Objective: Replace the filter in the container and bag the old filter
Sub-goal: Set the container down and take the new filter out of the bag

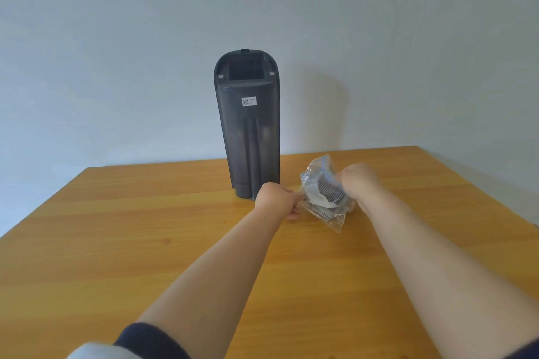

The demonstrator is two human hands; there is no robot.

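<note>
A tall dark grey container (248, 125) stands upright on the wooden table (145, 227), its top opening facing me and a small white label on its front. Just right of its base lies a crinkled clear plastic bag (335, 214) with a ribbed grey-and-white filter (331, 194) inside. My left hand (275, 201) pinches the bag's left edge. My right hand (360, 181) grips the bag's upper right side, fingers curled around the plastic. Whether a second filter lies under the first I cannot tell.
A plain pale wall rises behind the table's far edge. The tabletop stretches wide to the left and towards me; its right edge (495, 204) runs diagonally at the right.
</note>
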